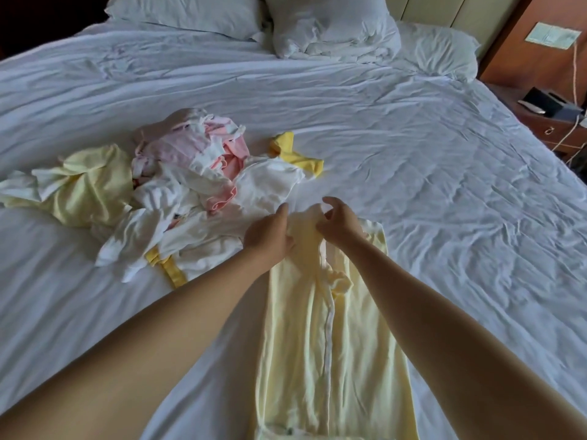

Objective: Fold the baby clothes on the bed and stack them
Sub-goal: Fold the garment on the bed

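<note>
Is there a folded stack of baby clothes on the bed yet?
No, the clothes lie in a jumbled pile, apart from one pale yellow garment spread out lengthwise.

Bedroom, and honestly it reads more hotel room than someone's house

Huge bed point(413, 154) done all in white, with a rumpled sheet and a few fat white pillows point(190, 14) piled against a padded cream headboard point(444, 7). On the right there's a wooden nightstand point(546, 122) with a ring-pull drawer, a dark box point(546, 101) sitting on top, and a cable point(575, 68) hanging down past a pale wall plate point(552, 34) set in wood panelling. The only lived-in bit is the laundry: a messy pile of baby clothes point(178, 173) in white, pink and yellow, plus a yellow sleepsuit point(301, 344) spread flat on the sheet.
</note>
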Action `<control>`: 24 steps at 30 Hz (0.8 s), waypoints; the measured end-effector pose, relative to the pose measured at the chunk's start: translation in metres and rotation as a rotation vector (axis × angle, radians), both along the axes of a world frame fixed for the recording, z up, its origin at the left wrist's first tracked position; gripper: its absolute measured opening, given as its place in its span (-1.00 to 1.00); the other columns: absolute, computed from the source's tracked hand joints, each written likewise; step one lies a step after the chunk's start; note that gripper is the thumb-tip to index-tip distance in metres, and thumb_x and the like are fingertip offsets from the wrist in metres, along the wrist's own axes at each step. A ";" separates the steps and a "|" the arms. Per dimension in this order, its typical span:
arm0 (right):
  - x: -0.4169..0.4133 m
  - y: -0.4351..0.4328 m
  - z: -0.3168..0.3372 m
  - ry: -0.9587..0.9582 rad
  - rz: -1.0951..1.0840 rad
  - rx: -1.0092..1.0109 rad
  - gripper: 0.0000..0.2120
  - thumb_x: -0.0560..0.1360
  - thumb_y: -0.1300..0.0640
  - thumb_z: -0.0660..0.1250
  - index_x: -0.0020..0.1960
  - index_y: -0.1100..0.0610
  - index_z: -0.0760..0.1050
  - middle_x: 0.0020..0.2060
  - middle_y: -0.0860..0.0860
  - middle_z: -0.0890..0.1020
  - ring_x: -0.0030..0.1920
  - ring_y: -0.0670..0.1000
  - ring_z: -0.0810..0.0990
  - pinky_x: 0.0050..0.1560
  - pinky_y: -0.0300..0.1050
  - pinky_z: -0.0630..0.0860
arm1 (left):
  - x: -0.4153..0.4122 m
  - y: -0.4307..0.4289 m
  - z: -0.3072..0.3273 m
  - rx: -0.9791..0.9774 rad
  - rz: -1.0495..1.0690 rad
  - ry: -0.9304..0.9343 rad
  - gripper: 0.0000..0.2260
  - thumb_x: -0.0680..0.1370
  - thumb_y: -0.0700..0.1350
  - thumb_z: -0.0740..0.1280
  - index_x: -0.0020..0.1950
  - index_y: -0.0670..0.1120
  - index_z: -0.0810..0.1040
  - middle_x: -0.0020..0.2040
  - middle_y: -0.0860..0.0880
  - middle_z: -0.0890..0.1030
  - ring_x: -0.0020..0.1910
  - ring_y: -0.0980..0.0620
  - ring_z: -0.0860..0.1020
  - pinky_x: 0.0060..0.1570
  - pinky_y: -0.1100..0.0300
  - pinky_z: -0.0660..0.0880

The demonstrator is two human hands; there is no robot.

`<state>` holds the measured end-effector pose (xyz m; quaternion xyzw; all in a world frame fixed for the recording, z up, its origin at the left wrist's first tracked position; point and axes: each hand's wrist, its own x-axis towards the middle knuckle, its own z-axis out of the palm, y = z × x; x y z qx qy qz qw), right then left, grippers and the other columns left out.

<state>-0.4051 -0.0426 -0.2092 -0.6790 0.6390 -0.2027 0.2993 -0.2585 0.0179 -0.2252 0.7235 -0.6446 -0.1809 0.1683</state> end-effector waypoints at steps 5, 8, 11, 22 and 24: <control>0.005 -0.001 0.029 -0.304 -0.009 0.015 -0.45 0.38 0.38 0.36 0.35 0.11 0.48 -0.19 0.02 0.61 -0.28 -0.04 0.57 -0.29 -0.25 0.54 | 0.005 -0.008 0.011 0.035 0.243 0.546 -0.41 0.54 -0.08 0.38 0.49 -0.15 0.21 0.18 -0.17 0.58 0.16 -0.17 0.55 0.18 0.00 0.48; 0.011 0.003 0.039 -0.358 -0.008 0.004 -0.52 0.32 0.40 0.40 0.22 0.13 0.58 -0.25 0.02 0.63 -0.23 -0.01 0.59 -0.10 -0.02 0.60 | 0.020 -0.001 0.026 -0.134 0.315 0.513 -0.72 0.53 -0.12 0.37 0.23 -0.14 0.57 0.05 -0.11 0.66 0.06 -0.11 0.60 0.06 0.08 0.49; 0.020 0.011 0.047 -0.303 0.025 -0.049 -0.66 0.31 0.35 0.43 0.04 0.10 0.66 -0.33 -0.05 0.62 -0.31 -0.11 0.55 -0.26 -0.26 0.51 | 0.033 0.013 0.036 -0.193 0.328 0.486 -0.87 0.53 -0.10 0.37 0.00 -0.12 0.65 -0.08 -0.07 0.68 -0.07 -0.06 0.60 -0.09 0.14 0.45; 0.008 0.054 0.067 -0.384 0.059 -0.013 -0.86 0.48 0.34 0.32 0.03 0.23 0.48 -0.15 0.13 0.65 -0.43 -0.05 0.65 -0.54 -0.19 0.50 | 0.039 0.045 0.057 -0.125 0.267 0.578 -0.91 0.51 -0.09 0.44 -0.08 -0.09 0.60 -0.35 -0.03 0.64 -0.46 0.13 0.60 -0.44 0.27 0.43; -0.002 0.065 0.069 -0.397 0.090 -0.014 -0.89 0.50 0.34 0.32 0.02 0.23 0.46 -0.10 0.18 0.65 -0.37 0.00 0.68 -0.50 -0.15 0.54 | 0.036 0.054 0.059 -0.131 0.233 0.589 -0.88 0.49 -0.11 0.46 -0.07 -0.13 0.61 -0.27 -0.06 0.68 -0.34 0.06 0.67 -0.38 0.24 0.49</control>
